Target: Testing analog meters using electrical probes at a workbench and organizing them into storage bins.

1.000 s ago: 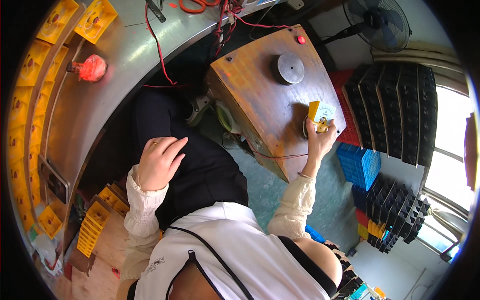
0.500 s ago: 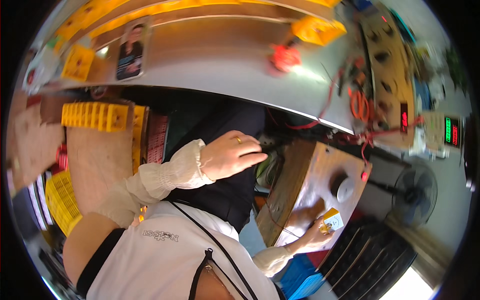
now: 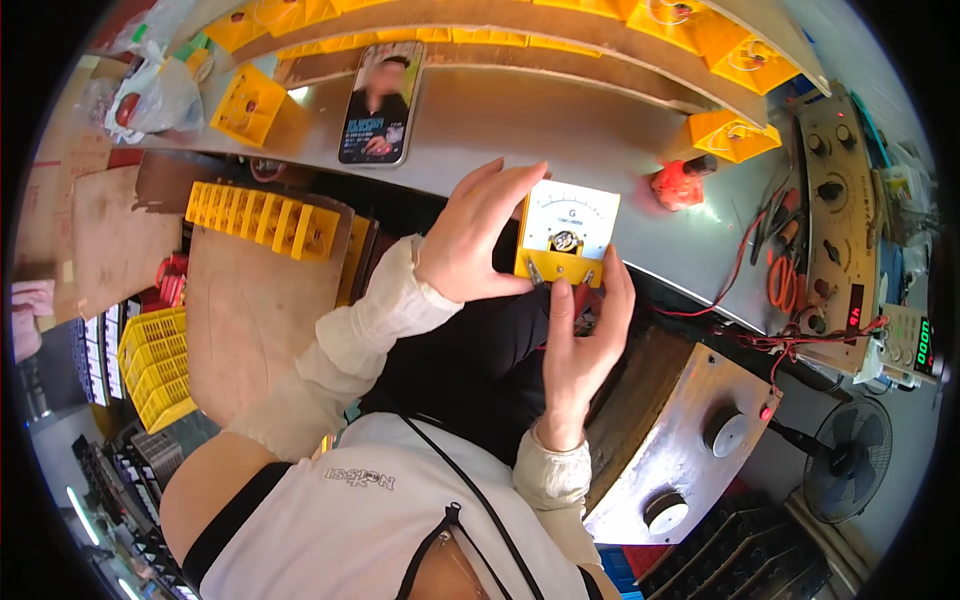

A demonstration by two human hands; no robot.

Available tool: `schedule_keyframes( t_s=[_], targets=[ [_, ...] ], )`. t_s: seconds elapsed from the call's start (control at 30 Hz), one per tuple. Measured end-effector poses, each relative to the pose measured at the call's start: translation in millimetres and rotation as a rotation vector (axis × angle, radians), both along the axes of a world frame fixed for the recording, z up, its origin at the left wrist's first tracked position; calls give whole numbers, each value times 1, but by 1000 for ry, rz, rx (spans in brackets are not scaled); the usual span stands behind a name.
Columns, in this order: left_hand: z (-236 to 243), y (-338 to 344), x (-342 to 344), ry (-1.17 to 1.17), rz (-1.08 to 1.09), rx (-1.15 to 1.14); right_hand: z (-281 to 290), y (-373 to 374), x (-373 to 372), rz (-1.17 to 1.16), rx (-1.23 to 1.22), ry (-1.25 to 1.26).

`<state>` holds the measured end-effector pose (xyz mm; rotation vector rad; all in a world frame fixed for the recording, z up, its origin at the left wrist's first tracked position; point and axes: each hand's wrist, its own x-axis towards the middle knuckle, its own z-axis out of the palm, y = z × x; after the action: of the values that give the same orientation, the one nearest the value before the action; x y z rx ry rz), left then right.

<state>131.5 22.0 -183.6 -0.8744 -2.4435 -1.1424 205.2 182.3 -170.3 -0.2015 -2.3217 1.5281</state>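
Note:
Over my lap and close to the workbench edge, both hands hold a yellow panel meter [image 3: 567, 232] with a white dial face. My left hand [image 3: 475, 240] closes on its left side, fingers along the upper edge and thumb below. At its lower right, my right hand [image 3: 590, 330] has the thumb on the front edge and the fingers against the side. Two slim metal tips, perhaps clips, show at the meter's lower corners; where their leads run is partly hidden.
A phone [image 3: 381, 103] and a red pot [image 3: 679, 186] with a dark top stand on the metal bench [image 3: 480, 125]. Yellow bins [image 3: 262, 222] sit left on a wooden board. Orange-handled tools, red leads and a control panel [image 3: 838, 215] lie right, above a metal-topped box [image 3: 690, 450] with round knobs.
My right hand has brought the yellow meter from the metal-topped box on the right to in front of me. My left hand has moved up and right and taken hold of it.

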Motion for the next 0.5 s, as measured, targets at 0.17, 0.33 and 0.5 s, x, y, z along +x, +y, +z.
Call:
schedule_keyframes(
  t_s=[0.17,0.33,0.5],
  targets=[
    [-6,0,-1,-106,-11,81,-11,20,11,-11,40,-7],
    [-4,2,-1,-109,5,107,-14,22,11,-60,44,3],
    [-7,0,-1,-95,-2,68,-16,23,12,-59,56,3]
  ],
)
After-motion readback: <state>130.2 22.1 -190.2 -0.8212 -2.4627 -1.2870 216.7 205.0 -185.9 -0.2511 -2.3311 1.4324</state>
